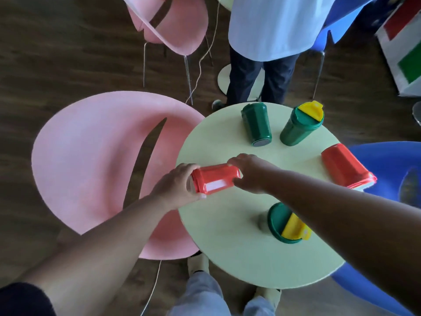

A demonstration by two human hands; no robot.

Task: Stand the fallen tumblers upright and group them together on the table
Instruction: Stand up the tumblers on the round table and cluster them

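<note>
Two hands bracket one fallen red tumbler (215, 180) at the left edge of the round pale-green counter (239, 258). The tumbler lies on its side, long axis running left to right across the view. The left hand (176, 187) is wrapped around its left end; the right hand (251, 173) cups its right end, fingers curled against it. Both hands are closed on this one tumbler, which appears to rest at or just above the counter surface; I cannot tell which. Neither hand is nearer than the other: the tumbler sits between them.

Judgement: righting it calls for a quarter turn about the short axis, one end swung down onto the counter. Which end is the base cannot be told with certainty.

Other tumblers noted: a green tumbler (257, 126) lying on its side at the far part of the counter; just beside it a green tumbler with yellow lid (300, 126) standing upright; a second red tumbler (346, 168) fallen at the right rim, partly overhanging; a near green tumbler (286, 224) upright, partly hidden under the right forearm.

Surface: smooth, level, small. Risk judged: a rolling tumbler could leave the rim.

Room: dark wood-look floor, a pink chair (95, 160) close at left, a blue chair (387, 160) at right, and a second person (273, 26) standing beyond the counter.
</note>
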